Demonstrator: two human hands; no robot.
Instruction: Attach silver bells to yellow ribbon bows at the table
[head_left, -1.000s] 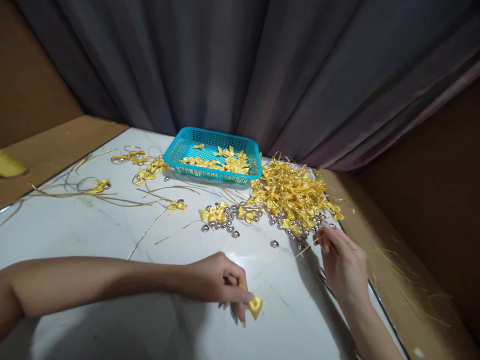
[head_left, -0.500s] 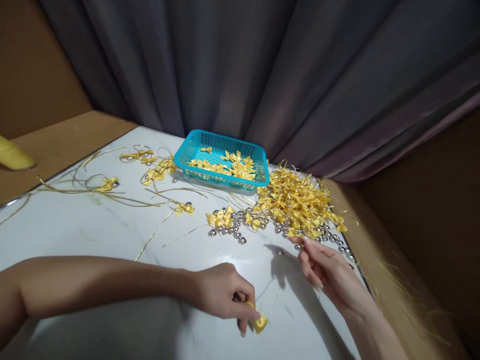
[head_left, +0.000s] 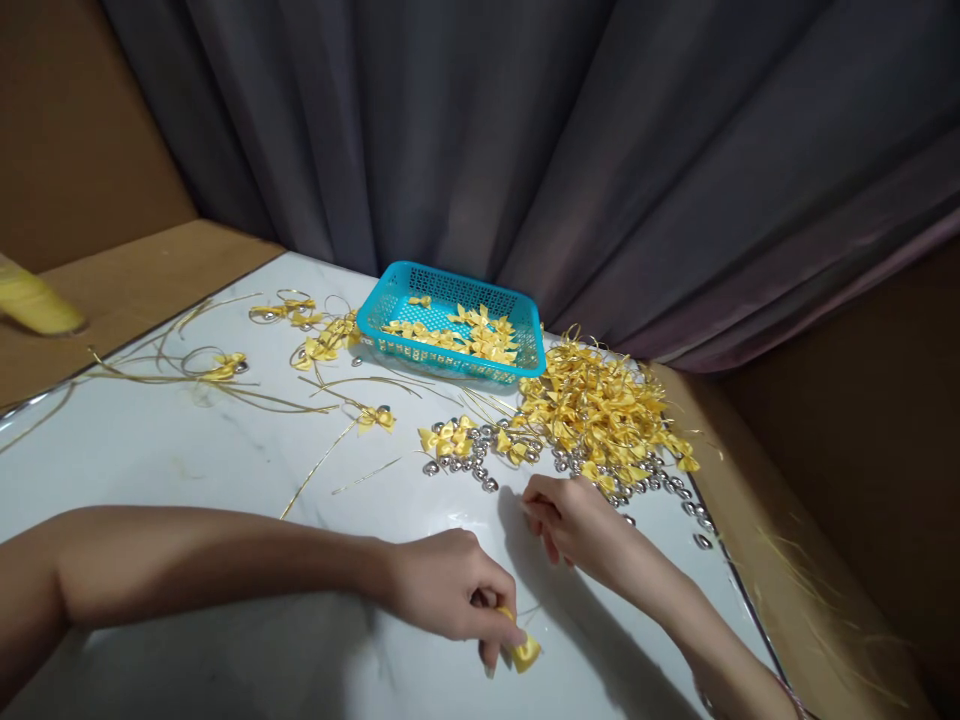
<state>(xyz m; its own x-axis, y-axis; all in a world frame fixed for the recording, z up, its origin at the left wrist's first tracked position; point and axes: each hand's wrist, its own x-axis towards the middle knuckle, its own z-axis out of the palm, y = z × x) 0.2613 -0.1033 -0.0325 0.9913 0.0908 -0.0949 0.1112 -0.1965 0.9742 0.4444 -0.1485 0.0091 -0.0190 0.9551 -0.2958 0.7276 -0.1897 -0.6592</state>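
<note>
My left hand point(head_left: 457, 590) is low on the white table, its thumb and fingers pinched on a small yellow ribbon bow point(head_left: 526, 652). Up and to the right of it, my right hand point(head_left: 574, 515) hovers just above the tabletop with fingers curled downward; whatever they hold, if anything, is hidden. Close by lie silver metal beads point(head_left: 486, 484), scattered in front of a large heap of yellow bows with gold cords point(head_left: 600, 400). A few more bows point(head_left: 448, 437) rest among the beads left of the heap.
A blue plastic basket point(head_left: 450, 358) with several yellow bows stands at the back. Bows with long gold cords point(head_left: 225, 368) spread over the table's left. A yellow roll point(head_left: 37, 300) stands at the far left. Dark curtain point(head_left: 450, 130) hangs behind; cord scraps lie beyond the right edge.
My right hand has moved left from the bead heap and turned, its fingers now curling down where a single bead lay. My left hand keeps its hold on the bow. The view has shifted slightly.
</note>
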